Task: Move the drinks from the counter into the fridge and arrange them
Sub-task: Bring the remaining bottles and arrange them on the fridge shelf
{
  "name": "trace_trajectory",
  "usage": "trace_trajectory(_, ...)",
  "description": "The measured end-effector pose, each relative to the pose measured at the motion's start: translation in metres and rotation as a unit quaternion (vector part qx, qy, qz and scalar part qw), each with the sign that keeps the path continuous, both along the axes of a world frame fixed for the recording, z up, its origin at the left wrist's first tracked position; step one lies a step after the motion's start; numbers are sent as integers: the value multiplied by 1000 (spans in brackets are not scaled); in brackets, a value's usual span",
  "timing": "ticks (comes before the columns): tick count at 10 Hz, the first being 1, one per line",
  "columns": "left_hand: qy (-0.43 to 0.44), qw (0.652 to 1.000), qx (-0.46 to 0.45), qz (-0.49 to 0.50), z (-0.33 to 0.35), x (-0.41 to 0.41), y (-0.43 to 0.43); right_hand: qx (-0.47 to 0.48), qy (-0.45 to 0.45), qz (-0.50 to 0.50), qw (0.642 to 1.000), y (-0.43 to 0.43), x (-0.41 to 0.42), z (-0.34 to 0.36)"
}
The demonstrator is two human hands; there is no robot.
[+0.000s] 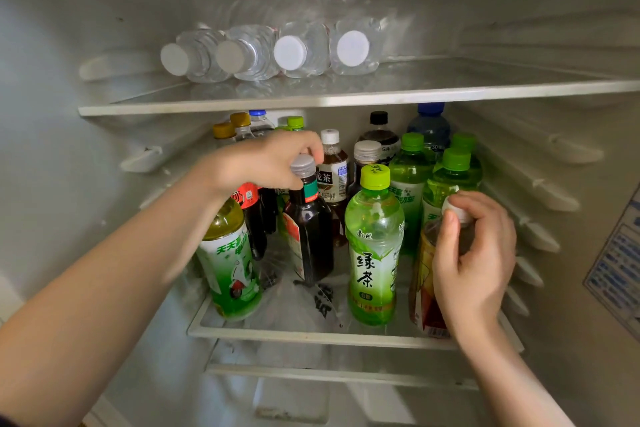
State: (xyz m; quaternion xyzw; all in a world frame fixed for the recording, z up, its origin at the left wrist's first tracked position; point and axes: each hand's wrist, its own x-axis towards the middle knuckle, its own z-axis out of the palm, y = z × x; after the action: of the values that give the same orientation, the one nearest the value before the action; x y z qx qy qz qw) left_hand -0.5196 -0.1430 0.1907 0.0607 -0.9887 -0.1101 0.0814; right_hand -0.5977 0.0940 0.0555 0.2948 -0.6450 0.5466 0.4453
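Green-capped tea bottle (374, 246), label 绿茶, upright at middle shelf (311, 334) front | left hand (266, 163): fingers pinching grey cap of dark bottle (310, 236) | right hand (474, 253): fingers wrapped round neck of white-capped bottle (424, 288) at right front | behind: brown bottle (333, 177) reading 花茶 | upper shelf (346, 99): four clear water bottles (270, 52) lying down

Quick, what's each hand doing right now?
Left hand: closed on the grey cap of the dark bottle.
Right hand: closed around the white-capped bottle.
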Motion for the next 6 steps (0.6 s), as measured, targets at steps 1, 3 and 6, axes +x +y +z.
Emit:
trace_trajectory(1,1,1000,1,9,-1,-1,1,-1,-3,0,1000,0,0,0)
trace_trajectory(3,87,993,-39,70,-19,-5,6,-3,-1,3,1000,0,0,1)
trace_trajectory(6,44,998,-15,47,-1,10,-2,0,0,5,1000,1,0,0)
